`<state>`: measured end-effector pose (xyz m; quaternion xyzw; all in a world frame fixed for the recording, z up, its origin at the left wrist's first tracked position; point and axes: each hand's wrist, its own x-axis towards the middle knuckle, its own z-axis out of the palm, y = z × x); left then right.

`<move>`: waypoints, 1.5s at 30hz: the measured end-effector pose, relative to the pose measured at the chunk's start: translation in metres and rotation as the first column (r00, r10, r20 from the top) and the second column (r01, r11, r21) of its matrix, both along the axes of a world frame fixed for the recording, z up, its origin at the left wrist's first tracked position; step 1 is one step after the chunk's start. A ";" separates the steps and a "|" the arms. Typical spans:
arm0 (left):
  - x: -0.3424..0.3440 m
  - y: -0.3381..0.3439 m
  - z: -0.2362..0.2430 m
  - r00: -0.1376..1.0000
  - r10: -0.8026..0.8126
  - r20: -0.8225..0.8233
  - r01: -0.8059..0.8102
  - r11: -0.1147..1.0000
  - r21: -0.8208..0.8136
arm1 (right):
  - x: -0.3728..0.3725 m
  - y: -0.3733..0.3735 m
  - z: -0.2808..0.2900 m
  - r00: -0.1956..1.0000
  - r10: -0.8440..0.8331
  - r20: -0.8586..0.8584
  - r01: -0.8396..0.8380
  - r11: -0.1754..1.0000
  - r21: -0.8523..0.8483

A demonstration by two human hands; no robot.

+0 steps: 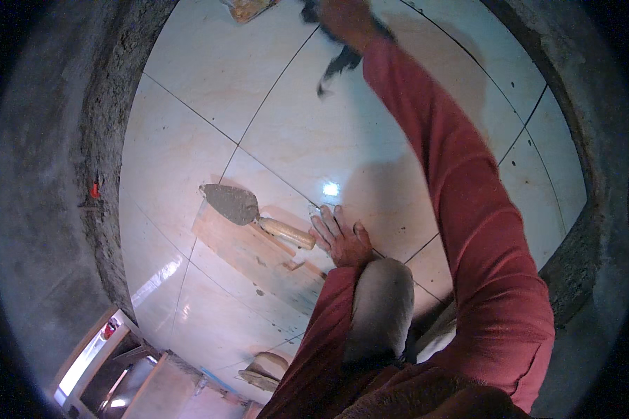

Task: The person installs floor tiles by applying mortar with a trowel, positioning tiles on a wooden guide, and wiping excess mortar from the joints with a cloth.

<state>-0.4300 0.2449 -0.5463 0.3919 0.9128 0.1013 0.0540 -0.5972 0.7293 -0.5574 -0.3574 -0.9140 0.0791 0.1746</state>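
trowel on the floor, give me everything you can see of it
The trowel lies flat on a pale wooden board that rests on the glossy tiled floor. Its pointed metal blade looks grey and coated with mortar, tip toward the upper left. A short neck joins it to a rounded, light wooden handle that points lower right. The handle's end lies just short of the left hand, which is spread flat on the tile; whether the two touch cannot be told. Nothing grips the trowel.
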 end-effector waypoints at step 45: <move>-0.001 -0.009 -0.016 0.999 -0.034 -0.024 0.034 0.999 -0.009 | 0.062 -0.020 -0.032 0.990 0.136 -0.035 -0.127 0.973 0.192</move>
